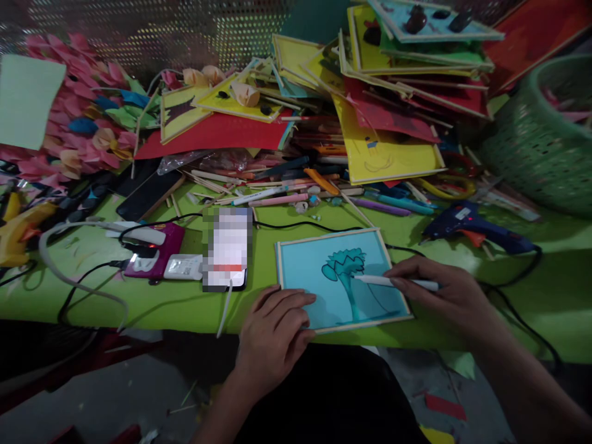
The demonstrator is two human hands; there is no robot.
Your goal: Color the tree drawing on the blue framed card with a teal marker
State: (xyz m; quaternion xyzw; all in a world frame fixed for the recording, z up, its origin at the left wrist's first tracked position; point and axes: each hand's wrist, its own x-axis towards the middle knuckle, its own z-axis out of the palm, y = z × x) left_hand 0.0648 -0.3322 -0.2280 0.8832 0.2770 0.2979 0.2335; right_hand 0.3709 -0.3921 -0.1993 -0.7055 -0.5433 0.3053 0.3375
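A light-blue card (300, 265) edged with thin wooden sticks lies flat near the table's front edge. It bears a teal drawing of a tree (349, 274) with dark outlines on its crown. My right hand (439, 296) pinches a white marker pen (374, 280), its tip at the tree's trunk just under the crown. Across the card's lower left corner rests my left hand (280, 330), palm down with fingers stretched over the frame and paper.
Left of the card lie a phone (229, 246) and a magenta power strip (169, 250) with cables. A blue glue gun (476, 228) sits on the right, near a green basket (541, 142). Pens, sticks and stacked framed cards (388, 145) crowd the back.
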